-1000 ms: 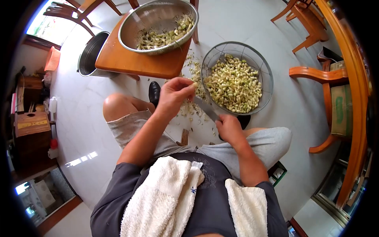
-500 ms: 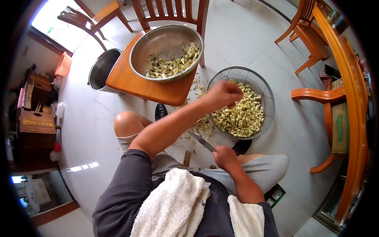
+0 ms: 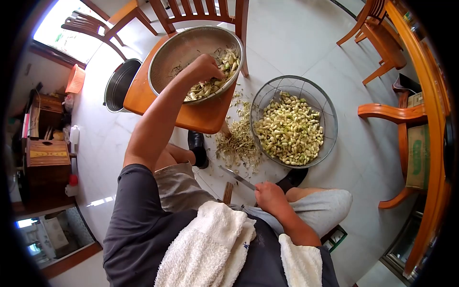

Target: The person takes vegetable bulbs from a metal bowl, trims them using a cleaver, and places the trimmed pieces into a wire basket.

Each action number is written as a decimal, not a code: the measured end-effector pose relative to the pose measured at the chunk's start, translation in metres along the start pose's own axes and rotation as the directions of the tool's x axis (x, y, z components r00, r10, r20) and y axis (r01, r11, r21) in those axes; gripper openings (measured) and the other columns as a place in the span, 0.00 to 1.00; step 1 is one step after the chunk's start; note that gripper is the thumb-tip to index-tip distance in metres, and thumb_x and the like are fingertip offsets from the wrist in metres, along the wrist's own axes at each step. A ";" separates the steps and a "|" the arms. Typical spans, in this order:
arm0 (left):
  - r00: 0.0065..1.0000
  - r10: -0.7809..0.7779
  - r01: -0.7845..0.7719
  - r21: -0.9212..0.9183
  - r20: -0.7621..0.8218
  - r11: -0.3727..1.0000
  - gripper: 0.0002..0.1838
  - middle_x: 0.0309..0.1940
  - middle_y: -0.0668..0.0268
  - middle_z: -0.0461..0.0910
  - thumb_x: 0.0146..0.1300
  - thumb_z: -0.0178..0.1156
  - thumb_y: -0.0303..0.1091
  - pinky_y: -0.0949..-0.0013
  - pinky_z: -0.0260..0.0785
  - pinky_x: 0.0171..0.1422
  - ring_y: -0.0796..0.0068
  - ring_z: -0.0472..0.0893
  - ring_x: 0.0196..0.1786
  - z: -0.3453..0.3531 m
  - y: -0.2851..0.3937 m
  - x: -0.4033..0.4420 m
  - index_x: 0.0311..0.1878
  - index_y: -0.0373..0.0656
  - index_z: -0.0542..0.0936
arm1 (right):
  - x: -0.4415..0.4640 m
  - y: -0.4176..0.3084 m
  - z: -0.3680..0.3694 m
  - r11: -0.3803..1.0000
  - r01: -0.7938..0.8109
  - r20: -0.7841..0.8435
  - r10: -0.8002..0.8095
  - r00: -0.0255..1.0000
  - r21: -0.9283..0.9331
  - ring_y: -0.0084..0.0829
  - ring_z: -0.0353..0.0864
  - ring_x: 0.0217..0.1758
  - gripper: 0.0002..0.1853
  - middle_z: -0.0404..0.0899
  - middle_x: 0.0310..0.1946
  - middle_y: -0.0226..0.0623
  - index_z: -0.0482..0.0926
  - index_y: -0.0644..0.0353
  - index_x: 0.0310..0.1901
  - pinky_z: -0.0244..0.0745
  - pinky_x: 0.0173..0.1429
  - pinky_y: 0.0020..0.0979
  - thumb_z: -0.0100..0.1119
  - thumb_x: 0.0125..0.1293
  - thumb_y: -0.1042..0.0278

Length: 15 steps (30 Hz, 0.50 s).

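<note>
My left hand [image 3: 206, 68] reaches into a perforated metal basin [image 3: 161, 52] on the wooden chair seat. Its fingers are curled down against untrimmed pale bulbs [image 3: 232, 61] with stringy roots and stems; what lies between the fingertips is hidden. In my right hand [image 3: 271, 196], above my lap, is a knife [image 3: 242, 180], its blade pointing up and to the left. Ahead of that hand, a round wire basket [image 3: 331, 106] on the floor holds a heap of trimmed whitish-green bulbs [image 3: 291, 129].
Trimmings [image 3: 239, 143] litter the tiles between the chair [image 3: 205, 115] and the basket. A dark metal bucket [image 3: 111, 91] stands left of the chair. A wooden table [image 3: 428, 95] with chairs lines the right side. White towels [image 3: 205, 244] hang over my chest.
My left hand has moved from over the wire basket, left and away from me, into the metal basin. My right hand still holds the knife in nearly the same place.
</note>
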<state>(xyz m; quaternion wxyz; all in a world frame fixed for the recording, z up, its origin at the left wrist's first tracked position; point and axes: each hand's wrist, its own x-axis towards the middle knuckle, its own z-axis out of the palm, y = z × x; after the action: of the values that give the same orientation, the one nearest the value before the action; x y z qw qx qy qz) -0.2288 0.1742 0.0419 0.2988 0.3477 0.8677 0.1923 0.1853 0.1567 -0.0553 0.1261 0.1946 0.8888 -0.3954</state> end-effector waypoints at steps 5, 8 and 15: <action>0.994 0.035 -0.045 -0.087 -0.105 0.995 0.09 0.18 0.62 0.77 0.48 0.66 0.30 0.70 0.70 0.24 0.74 0.77 0.20 0.005 -0.008 0.000 0.31 0.35 0.82 | 0.003 -0.005 -0.004 1.000 -0.013 0.018 0.013 1.000 -0.015 0.50 0.78 0.37 0.08 0.77 0.30 0.49 0.78 0.60 0.33 0.73 0.42 0.47 0.54 0.58 0.66; 0.993 0.060 -0.078 -0.179 -0.106 0.981 0.09 0.20 0.62 0.78 0.48 0.64 0.28 0.70 0.71 0.24 0.75 0.77 0.22 0.003 -0.019 -0.003 0.32 0.33 0.81 | 0.002 0.002 0.004 0.999 -0.034 0.039 0.035 0.999 -0.026 0.51 0.78 0.37 0.08 0.77 0.30 0.49 0.78 0.59 0.33 0.73 0.42 0.48 0.53 0.58 0.65; 0.951 0.174 -0.289 -0.539 -0.255 0.791 0.14 0.30 0.62 0.78 0.55 0.60 0.22 0.75 0.76 0.36 0.75 0.80 0.30 -0.024 -0.016 -0.058 0.45 0.27 0.75 | 0.001 0.004 0.000 0.999 -0.052 -0.072 0.052 0.996 0.008 0.53 0.77 0.37 0.08 0.77 0.30 0.50 0.77 0.60 0.33 0.72 0.42 0.49 0.52 0.58 0.66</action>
<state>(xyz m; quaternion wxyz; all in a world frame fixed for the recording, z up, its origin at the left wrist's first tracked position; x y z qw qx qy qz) -0.2193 0.1185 0.0732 0.2780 0.3263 0.7453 0.5107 0.1863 0.1594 -0.0587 0.1036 0.2323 0.8861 -0.3874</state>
